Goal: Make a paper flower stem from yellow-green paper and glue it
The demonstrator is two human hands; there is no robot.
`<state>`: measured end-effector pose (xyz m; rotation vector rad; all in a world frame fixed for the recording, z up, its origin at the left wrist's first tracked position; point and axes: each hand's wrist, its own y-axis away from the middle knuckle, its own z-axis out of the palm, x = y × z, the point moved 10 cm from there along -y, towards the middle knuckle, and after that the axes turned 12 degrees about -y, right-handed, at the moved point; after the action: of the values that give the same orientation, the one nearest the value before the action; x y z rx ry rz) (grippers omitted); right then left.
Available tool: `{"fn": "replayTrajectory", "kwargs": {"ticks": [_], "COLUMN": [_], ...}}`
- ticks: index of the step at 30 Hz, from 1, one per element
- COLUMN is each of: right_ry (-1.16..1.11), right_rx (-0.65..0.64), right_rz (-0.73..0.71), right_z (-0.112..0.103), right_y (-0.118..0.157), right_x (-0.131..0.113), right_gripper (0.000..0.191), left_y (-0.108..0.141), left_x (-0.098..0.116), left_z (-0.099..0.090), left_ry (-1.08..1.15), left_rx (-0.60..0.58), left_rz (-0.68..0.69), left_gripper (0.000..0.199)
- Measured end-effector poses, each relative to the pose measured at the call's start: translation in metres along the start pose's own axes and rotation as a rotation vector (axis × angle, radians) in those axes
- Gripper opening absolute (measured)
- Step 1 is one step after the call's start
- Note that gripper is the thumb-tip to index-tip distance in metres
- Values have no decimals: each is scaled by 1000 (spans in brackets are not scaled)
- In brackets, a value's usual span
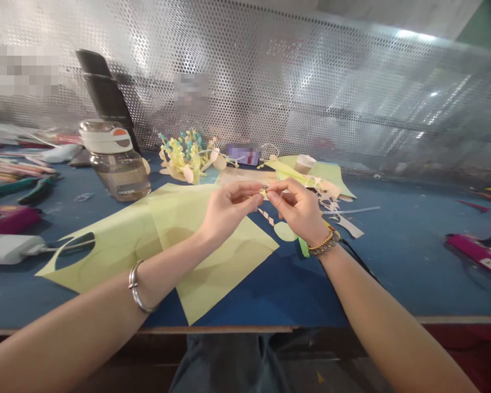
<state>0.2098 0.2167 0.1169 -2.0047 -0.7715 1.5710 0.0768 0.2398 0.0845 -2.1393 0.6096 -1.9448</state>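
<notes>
Above the table's middle, my left hand (228,210) and my right hand (298,212) meet fingertip to fingertip. Both are closed in a pinch on a small pale yellow piece (263,193) with a dark speck at its top; too little of it shows to tell its kind. Below my left hand lie sheets of yellow-green paper (225,273), one with a rounded hole cut out. A pale green paper disc (285,231) and a striped strip (265,216) rest under my right hand. Paper offcuts (349,225) lie just right of it.
Behind my hands stands a cluster of small yellow and teal paper flowers (188,155). A clear bottle (118,169) is at the left, near a white charger (12,249). Magenta power strips (477,254) lie at both sides. A perforated metal panel (245,65) closes off the back.
</notes>
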Motion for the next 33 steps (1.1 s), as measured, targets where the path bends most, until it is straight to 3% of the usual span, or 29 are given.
{"fn": "replayTrajectory", "kwargs": {"ticks": [12, 27, 33], "right_ry": [1, 33, 31], "right_rx": [-15, -11, -10], "right_rz": [-7, -16, -30], "right_z": [2, 0, 1], "right_y": [1, 0, 0], "right_x": [-1, -1, -3], "right_gripper": [11, 9, 8], "left_y": [1, 1, 1], "left_x": [-2, 2, 5], "left_z": [1, 2, 1], "left_ry": [-2, -37, -38], "left_rx": [-16, -29, -2], "left_rz": [-65, -3, 29], "left_gripper": [28, 32, 23]}}
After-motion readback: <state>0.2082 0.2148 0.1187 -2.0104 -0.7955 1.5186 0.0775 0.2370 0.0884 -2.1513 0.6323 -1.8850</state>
